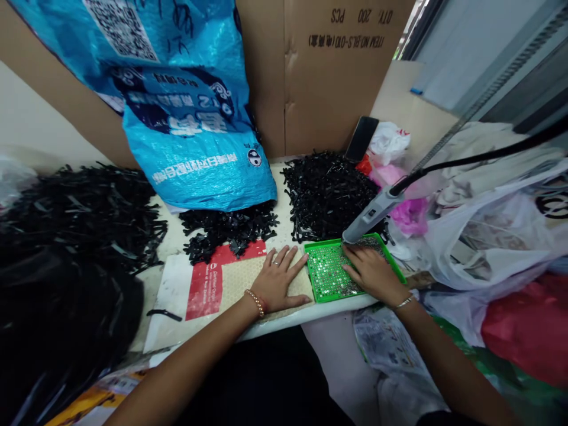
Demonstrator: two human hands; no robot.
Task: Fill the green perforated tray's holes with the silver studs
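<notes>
One head-worn view, facing forward and down, close above the hands (277, 281) (375, 273)

The grey handheld tool (370, 216) and its black cable (470, 158) cross above the far corner of the green tray (326, 299), blocking the right hand's (375, 273) way toward the heap of black plastic parts (328, 195). The left hand (278, 279) can slide across the printed paper sheet (206, 290) until the smaller black heap (228, 228) stops it. White plastic bags (488, 236) hem the right side.
</notes>
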